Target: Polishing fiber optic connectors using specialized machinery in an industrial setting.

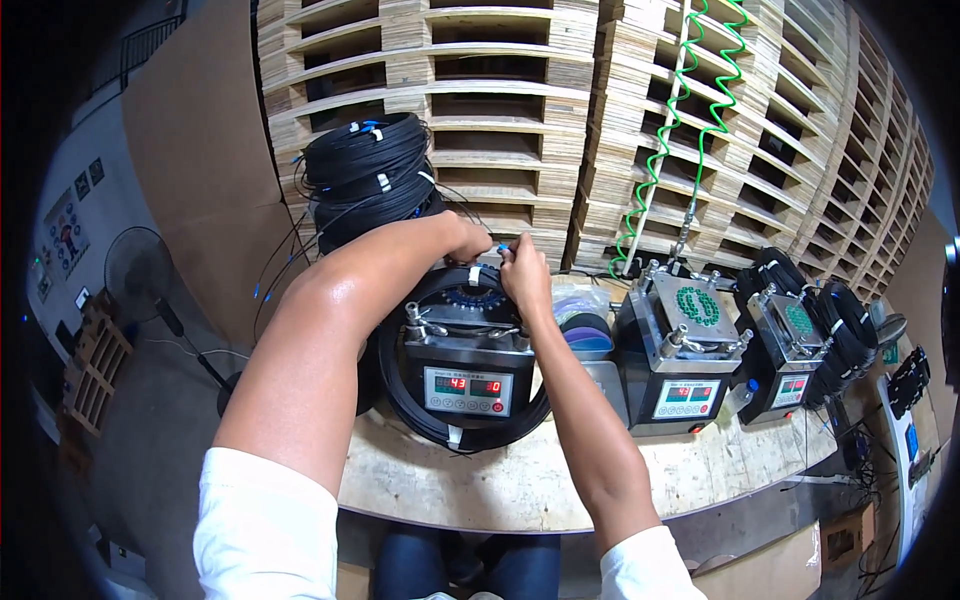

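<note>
A black coil of cable [400, 400] lies looped around the nearest bench machine, a fiber polishing machine [468, 388] with red digits on its front panel. At the machine's far edge my right hand [526, 272] pinches a small blue cable connector [503, 250]. Just left of it, my left hand [468, 240] is closed, its fingertips turned toward the connector; what lies in them is hidden. Below my hands, a ring of blue connectors [475, 298] sits on top of the machine. White ties [455, 436] bind the coil.
Stacked black cable coils [365, 175] stand behind my left arm. To the right are a second machine [685, 350] and a third machine [790, 345] with green-dotted tops. Coloured discs [586, 335] lie between machines. Wooden pallets [490, 105] rise behind the bench [480, 500]; green coiled hoses [660, 130] hang there.
</note>
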`<state>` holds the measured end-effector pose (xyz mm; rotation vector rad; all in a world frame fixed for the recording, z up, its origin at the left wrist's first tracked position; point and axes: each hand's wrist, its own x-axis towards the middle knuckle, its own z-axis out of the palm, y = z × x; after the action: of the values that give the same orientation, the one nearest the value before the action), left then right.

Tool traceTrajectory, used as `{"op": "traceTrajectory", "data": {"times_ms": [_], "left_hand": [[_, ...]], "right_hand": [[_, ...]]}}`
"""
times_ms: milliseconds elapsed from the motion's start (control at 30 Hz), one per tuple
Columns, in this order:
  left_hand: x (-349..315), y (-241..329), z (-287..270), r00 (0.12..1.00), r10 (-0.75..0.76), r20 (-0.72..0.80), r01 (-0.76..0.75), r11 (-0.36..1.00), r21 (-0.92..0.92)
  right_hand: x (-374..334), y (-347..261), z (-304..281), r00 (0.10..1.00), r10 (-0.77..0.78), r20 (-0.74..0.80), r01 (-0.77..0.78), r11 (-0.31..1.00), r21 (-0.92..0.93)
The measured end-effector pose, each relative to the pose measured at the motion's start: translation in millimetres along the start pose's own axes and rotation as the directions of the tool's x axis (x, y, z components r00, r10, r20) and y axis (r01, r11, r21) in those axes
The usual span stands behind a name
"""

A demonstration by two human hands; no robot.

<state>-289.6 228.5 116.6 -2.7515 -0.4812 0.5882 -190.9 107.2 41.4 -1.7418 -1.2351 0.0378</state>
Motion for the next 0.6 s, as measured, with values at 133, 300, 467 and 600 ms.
{"op": "traceTrajectory", "data": {"times_ms": [133,300,467,600], "left_hand": [[2,-10,5,0.997,0.074,-0.004,-0.074,0.997,0.012],[11,-24,7,0.996,0.085,0.019,-0.085,0.996,0.009],[-6,-48,21,1.000,-0.005,0.005,0.007,0.907,-0.421],[-28,-16,40,0.859,-0.349,-0.374,-0.138,0.546,-0.826]], "right_hand": [[0,-2,4,0.999,-0.033,0.007,0.033,0.999,-0.006],[1,-2,8,0.999,-0.040,0.000,0.040,0.999,-0.011],[-1,-9,7,0.999,-0.042,-0.001,0.042,0.999,-0.034],[1,4,3,0.999,-0.049,-0.019,0.049,0.999,0.013]]}}
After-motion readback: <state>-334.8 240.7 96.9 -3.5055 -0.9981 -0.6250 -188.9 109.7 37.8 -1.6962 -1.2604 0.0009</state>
